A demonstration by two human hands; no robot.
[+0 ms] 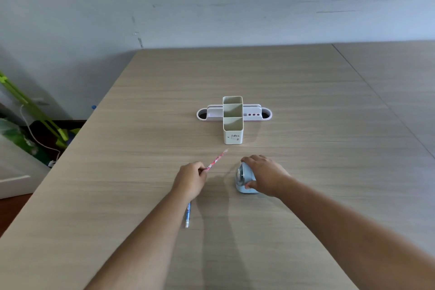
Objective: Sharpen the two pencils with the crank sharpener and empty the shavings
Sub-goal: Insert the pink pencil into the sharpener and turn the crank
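Observation:
My left hand [191,178] is closed around a pink patterned pencil [217,159], whose free end points up and to the right, toward the holder. A blue pencil [188,214] lies flat on the wooden table [141,125], partly hidden under my left forearm. My right hand [266,175] rests on top of the light blue crank sharpener [244,179], gripping its body; the crank itself is hidden by the hand. The sharpener's silver front face is turned to the left, toward the pink pencil.
A white pen holder [233,122] with three open compartments stands behind the hands, in front of a low white organizer tray [256,114]. The table's left edge drops off to floor clutter with a green frame [30,106] and a white cable.

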